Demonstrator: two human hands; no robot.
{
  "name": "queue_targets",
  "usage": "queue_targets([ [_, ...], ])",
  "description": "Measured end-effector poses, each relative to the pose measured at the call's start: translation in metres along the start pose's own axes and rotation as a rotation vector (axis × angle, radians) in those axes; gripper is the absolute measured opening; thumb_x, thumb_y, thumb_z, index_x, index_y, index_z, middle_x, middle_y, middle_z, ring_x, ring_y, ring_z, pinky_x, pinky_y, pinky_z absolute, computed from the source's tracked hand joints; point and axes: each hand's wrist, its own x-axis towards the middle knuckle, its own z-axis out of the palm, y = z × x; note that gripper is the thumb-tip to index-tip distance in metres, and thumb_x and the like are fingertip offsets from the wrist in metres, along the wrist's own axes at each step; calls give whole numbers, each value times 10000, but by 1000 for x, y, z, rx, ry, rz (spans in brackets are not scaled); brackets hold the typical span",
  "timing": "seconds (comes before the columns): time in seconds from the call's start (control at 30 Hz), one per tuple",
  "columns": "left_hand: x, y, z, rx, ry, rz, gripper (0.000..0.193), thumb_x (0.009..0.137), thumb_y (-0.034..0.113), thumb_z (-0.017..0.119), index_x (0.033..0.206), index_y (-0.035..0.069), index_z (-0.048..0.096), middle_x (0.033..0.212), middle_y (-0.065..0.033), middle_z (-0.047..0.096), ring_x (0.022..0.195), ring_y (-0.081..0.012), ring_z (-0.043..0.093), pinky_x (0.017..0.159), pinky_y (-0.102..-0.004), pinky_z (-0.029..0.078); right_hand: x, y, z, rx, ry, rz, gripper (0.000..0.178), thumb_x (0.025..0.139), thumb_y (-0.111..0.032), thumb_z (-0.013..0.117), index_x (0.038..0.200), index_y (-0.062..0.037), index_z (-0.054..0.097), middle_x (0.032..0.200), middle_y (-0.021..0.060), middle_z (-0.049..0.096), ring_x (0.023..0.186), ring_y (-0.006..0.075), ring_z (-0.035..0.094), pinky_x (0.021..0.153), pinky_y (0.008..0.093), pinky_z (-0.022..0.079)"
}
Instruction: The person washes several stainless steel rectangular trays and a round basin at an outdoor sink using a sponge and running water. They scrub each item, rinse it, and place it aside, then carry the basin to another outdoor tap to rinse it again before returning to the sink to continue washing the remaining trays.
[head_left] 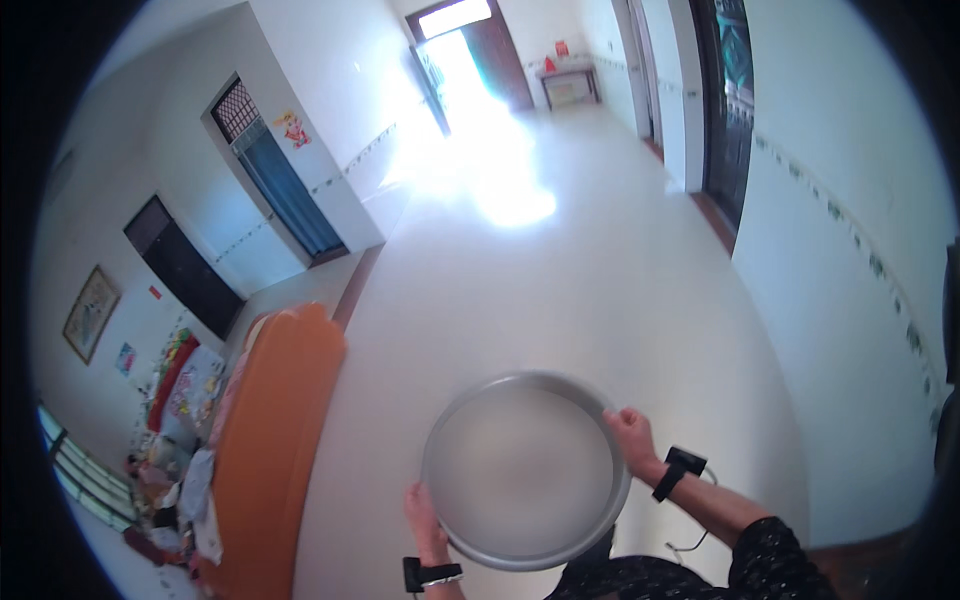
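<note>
A wide, round grey metal basin is held in front of my body, its open top facing up. My left hand is closed on the rim at the lower left. On the upper right side, my right hand grips the rim with its fingers curled over the edge. The basin's inside looks smooth and pale; whether it holds any liquid I cannot tell. A black strap device sits on each of my wrists.
An orange wooden headboard-like panel stands at left, with piled clothes and bags behind it. A white wall runs along the right. Pale tiled floor stretches to a bright open doorway and a small table.
</note>
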Motion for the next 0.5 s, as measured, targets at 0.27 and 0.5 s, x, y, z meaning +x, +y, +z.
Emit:
queue_targets([
  [0.27, 295, 54, 245, -89, -57, -125, 291, 949, 184, 568, 1135, -40, 547, 1047, -102, 608, 952, -165, 586, 833, -312, 497, 356, -67, 26, -29, 71, -58, 384, 937, -264, 638, 648, -125, 427, 625, -98, 390, 589, 12, 343, 488, 232, 314],
  [0.5, 548, 71, 422, -223, -146, -191, 322, 981, 244, 516, 1141, -35, 549, 1109, -124, 594, 1020, -204, 574, 890, -344, 483, 674, -111, 67, 58, 15, -89, 352, 946, -269, 626, 666, -116, 477, 634, -85, 445, 592, 16, 364, 488, 234, 333],
])
